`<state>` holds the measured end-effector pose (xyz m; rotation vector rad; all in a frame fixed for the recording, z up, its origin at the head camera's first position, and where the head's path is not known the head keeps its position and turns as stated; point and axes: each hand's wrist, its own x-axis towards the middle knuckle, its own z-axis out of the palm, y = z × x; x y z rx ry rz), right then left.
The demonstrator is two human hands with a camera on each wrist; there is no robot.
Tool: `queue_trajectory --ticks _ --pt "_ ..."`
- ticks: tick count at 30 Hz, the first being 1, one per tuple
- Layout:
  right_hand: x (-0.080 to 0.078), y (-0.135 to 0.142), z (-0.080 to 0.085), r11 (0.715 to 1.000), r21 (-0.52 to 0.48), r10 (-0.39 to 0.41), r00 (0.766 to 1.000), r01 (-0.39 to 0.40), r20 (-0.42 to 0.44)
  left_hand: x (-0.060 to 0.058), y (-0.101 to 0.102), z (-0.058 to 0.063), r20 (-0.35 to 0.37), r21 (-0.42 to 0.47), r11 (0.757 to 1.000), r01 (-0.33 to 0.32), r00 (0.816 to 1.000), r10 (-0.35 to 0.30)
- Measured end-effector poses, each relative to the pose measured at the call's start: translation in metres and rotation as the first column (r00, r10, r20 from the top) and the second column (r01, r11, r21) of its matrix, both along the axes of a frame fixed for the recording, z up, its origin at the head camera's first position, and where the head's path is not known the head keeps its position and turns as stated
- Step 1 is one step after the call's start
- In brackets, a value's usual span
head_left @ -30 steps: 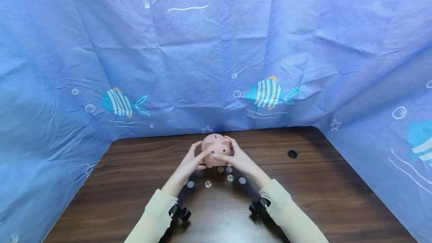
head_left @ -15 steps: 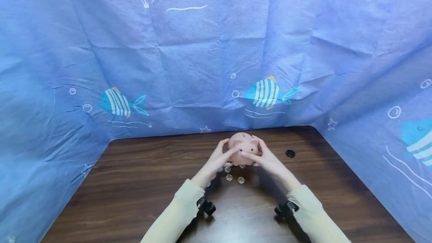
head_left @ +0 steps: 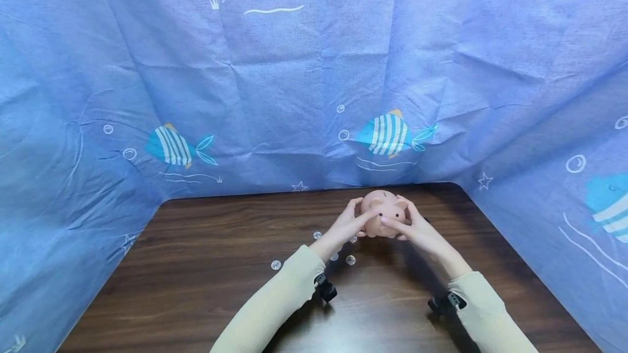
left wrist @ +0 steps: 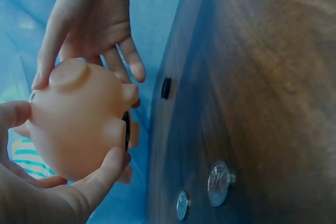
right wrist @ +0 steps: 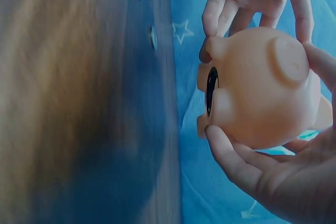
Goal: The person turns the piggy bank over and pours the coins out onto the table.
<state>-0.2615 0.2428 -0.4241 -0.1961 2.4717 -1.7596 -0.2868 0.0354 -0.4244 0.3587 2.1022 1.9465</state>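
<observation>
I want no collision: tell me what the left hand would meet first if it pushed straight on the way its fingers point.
The left hand already grips the pink piggy bank, fingers pointing right across it. Beyond the pig, it would probably meet the right hand holding the other side; depth is unclear.

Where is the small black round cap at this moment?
In the left wrist view, the small black round cap lies on the dark wooden table, beyond the pink rubber piggy bank.

One pink piggy bank point(head_left: 384, 213) sits between two hands, left point(head_left: 346, 226) and right point(head_left: 420, 229). Four coins point(head_left: 276, 265) show on the surface point(head_left: 196, 266), and two striped fish are printed on the backdrop point(head_left: 275, 80).
</observation>
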Motion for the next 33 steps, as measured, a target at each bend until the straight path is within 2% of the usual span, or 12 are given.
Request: queue_trajectory --ticks 11,15,19,24,33 --pt "-0.03 0.02 0.014 0.987 0.156 0.044 0.999 -0.039 -0.028 -0.028 0.018 0.004 0.03 0.042 0.998 0.041 0.999 -0.042" --pt "-0.042 0.026 0.019 0.984 0.174 0.049 0.998 -0.041 -0.037 -0.041 0.024 0.007 0.023 0.045 0.997 0.056 0.998 -0.057" --pt "-0.053 0.031 0.02 0.984 0.17 0.067 0.996 -0.057 -0.053 -0.052 0.029 0.008 0.035 0.054 0.998 0.043 0.998 -0.045" --pt "-0.062 0.038 0.016 0.987 0.147 0.068 0.997 -0.063 -0.033 -0.058 0.035 0.006 0.082 0.055 0.998 0.03 0.996 -0.034" --pt "-0.074 0.048 -0.002 0.987 0.155 0.045 0.999 -0.046 0.007 -0.061 0.046 -0.008 0.131 0.055 0.998 0.012 0.991 -0.019"
